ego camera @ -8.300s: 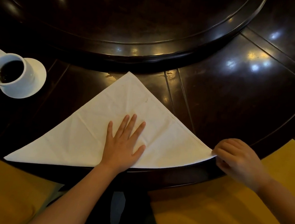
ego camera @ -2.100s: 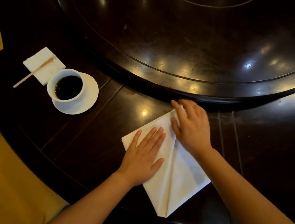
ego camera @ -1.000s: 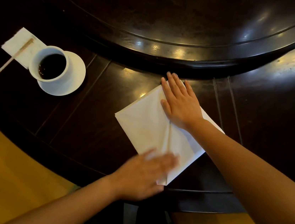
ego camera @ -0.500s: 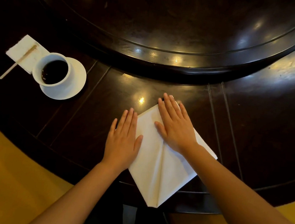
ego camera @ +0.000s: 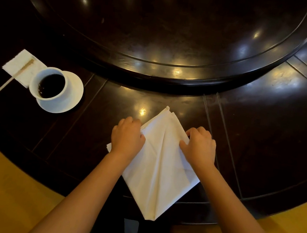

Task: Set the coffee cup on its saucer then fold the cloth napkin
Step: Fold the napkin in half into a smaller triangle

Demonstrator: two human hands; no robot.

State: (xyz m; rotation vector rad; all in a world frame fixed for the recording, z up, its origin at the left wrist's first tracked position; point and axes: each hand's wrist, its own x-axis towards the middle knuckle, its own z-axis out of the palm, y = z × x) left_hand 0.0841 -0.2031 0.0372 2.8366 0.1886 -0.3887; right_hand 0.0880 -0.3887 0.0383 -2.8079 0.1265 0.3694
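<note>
Underneath, dark glossy wooden table, raised round centre.

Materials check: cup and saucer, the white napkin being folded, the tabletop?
White cup and round white saucer: probably glazed ceramic, smooth with a soft sheen. White folded napkin: woven cloth, matte, holding sharp creases and a hemmed edge. Dark round table: looks like dark lacquered wood, glossy, with mirror-like light spots and plank seams; veneer can't be ruled out.
</note>
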